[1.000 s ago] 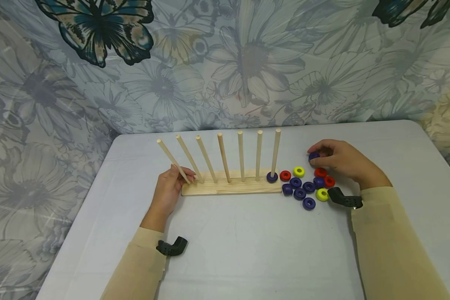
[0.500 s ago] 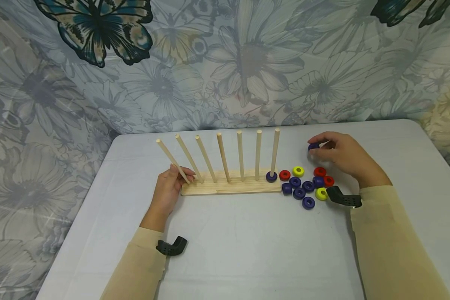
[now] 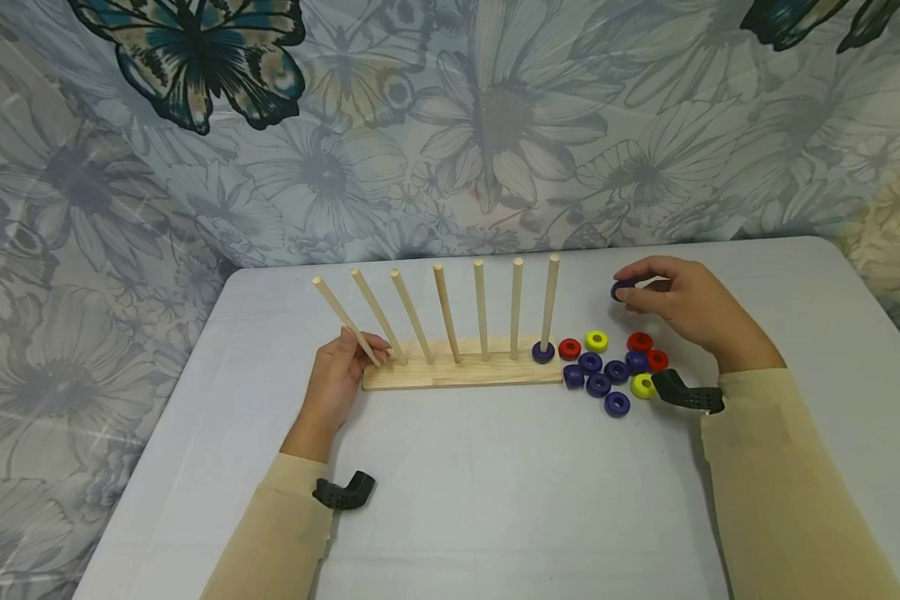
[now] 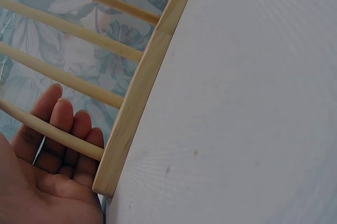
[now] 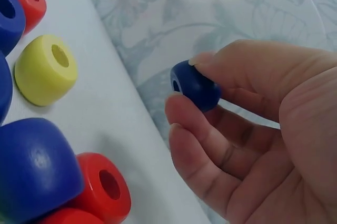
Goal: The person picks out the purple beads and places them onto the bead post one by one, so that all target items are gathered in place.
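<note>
Rack (image 3: 461,377) with seven pegs (image 3: 447,315) stands on the white surface (image 3: 510,483). The left hand (image 3: 333,375) is at its left end, grip loose, fingers lying behind the outermost peg (image 4: 52,132); how firmly they touch the wood, I cannot tell. The right hand (image 3: 686,304) pinches a blue bead (image 5: 196,87) between thumb and fingers, its grip closed to the bead's width, apart from the pegs. A second bead (image 3: 543,353), also blue, sits round the rightmost peg at its foot. Beside that end lie loose beads (image 3: 598,384): six blue, three red, two yellow.
</note>
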Demonstrator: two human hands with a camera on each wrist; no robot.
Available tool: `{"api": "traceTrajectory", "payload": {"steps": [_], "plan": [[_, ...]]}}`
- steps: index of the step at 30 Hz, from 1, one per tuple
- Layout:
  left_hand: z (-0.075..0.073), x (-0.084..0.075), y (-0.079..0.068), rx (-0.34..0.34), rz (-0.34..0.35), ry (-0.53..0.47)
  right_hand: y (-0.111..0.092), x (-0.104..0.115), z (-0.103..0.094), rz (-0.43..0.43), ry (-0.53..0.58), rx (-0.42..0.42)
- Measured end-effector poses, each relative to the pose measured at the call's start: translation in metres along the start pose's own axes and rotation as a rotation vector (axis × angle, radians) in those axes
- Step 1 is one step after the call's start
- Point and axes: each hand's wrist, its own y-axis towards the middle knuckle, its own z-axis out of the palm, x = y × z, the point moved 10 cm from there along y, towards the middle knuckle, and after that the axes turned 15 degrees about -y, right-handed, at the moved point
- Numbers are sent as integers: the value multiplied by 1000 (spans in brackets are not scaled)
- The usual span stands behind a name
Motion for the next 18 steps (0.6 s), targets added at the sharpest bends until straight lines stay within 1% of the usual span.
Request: {"api": "traceTrajectory", "payload": {"steps": [3, 7, 18], "plan": [[1, 0, 0, 2, -1, 0, 0, 1, -1, 2, -1, -3], [1, 0, 0, 0, -2, 0, -1, 6, -4, -17, 1, -29], [1, -1, 1, -5, 0, 8, -11, 27, -22, -78, -16, -152]]}}
